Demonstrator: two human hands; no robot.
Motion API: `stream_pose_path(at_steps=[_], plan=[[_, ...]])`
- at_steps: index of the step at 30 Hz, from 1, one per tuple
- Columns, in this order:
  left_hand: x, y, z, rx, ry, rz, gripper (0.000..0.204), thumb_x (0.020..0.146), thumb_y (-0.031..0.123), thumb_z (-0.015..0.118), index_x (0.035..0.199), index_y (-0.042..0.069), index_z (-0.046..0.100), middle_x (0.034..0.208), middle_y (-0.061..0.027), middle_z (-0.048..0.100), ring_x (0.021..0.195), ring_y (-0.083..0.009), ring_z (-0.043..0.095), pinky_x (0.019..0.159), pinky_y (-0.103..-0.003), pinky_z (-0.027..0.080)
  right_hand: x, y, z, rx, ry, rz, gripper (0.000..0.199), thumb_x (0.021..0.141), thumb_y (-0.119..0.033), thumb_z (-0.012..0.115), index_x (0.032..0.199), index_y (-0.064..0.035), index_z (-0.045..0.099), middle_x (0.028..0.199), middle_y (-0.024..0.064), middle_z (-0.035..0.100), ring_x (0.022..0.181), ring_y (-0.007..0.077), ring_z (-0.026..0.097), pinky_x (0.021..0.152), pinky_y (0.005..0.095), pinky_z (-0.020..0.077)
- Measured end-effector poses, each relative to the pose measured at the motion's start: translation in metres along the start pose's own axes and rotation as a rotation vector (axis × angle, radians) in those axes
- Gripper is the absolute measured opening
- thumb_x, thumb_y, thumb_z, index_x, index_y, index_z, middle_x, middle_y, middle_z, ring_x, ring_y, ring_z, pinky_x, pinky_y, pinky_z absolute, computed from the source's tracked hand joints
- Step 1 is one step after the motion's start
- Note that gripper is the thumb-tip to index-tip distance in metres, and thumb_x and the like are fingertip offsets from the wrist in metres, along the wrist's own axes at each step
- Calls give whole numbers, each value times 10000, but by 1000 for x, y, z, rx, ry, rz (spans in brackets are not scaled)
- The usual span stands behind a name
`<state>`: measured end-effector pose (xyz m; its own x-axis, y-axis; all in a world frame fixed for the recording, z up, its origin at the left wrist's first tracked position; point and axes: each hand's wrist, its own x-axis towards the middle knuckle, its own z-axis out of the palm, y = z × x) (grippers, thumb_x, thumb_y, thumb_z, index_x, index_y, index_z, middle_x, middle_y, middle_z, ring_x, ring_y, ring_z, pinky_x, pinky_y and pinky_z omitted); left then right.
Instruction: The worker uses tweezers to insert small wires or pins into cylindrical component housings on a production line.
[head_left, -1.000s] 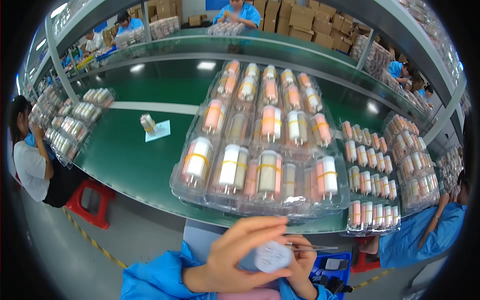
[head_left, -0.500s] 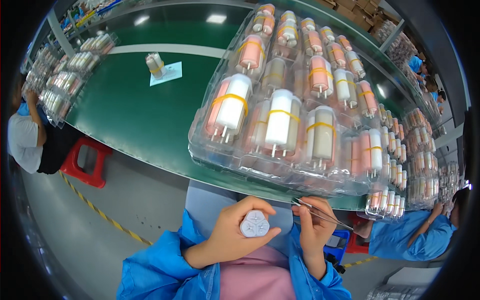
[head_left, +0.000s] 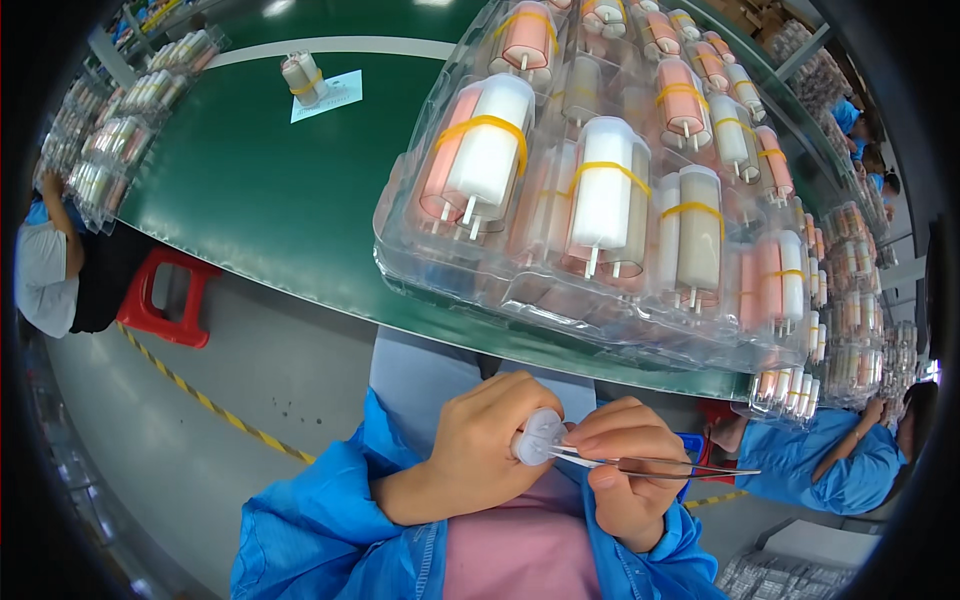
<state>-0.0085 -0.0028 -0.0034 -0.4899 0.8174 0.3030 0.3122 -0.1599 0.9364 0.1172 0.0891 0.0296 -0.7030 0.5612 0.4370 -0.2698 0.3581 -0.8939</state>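
Tweezers (head_left: 650,463) pinched in right hand (head_left: 625,470), tips at a small white cylindrical part (head_left: 538,437) gripped in left hand (head_left: 490,445) over the lap. Work under way; banded cylinder bundles fill clear tray (head_left: 600,290) on the green table (head_left: 260,200).

Green work table (head_left: 270,200) spans the upper view. Below its near edge: grey floor (head_left: 280,370), yellow-black striped floor tape (head_left: 200,400), red stool (head_left: 165,300) at left.

Factory assembly line — long green worktable (head_left: 260,190), clear trays (head_left: 560,270) stacked with banded cylinders (pink, white), blue-smocked workers (head_left: 830,465) seated alongside, cartons shelved behind.
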Motion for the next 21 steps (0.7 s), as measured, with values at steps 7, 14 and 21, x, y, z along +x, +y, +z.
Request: stream_pose_path(at_steps=[7, 14, 21], plan=[[1, -1, 3, 31, 5, 23, 188, 662, 30, 706, 782, 72, 567, 702, -67, 545, 618, -274, 551, 523, -357, 428, -2, 2, 1, -45, -41, 33, 174, 773, -68, 732, 910, 13, 663, 873, 145, 682, 731, 253, 643, 636, 311, 498], [0, -1, 4, 56, 9, 24, 180, 665, 25, 695, 777, 72, 563, 697, -67, 540, 619, -272, 553, 520, -354, 426, -3, 2, 1, -78, -44, 26, 171, 749, -29, 731, 897, 12, 657, 866, 146, 680, 719, 257, 645, 625, 311, 503], [0, -3, 5, 61, 4, 39, 175, 666, 28, 691, 771, 69, 557, 694, -72, 538, 620, -276, 553, 520, -362, 425, -3, 4, 1, -97, -37, 12, 162, 747, -20, 725, 890, 13, 656, 855, 145, 678, 705, 252, 644, 614, 307, 503]])
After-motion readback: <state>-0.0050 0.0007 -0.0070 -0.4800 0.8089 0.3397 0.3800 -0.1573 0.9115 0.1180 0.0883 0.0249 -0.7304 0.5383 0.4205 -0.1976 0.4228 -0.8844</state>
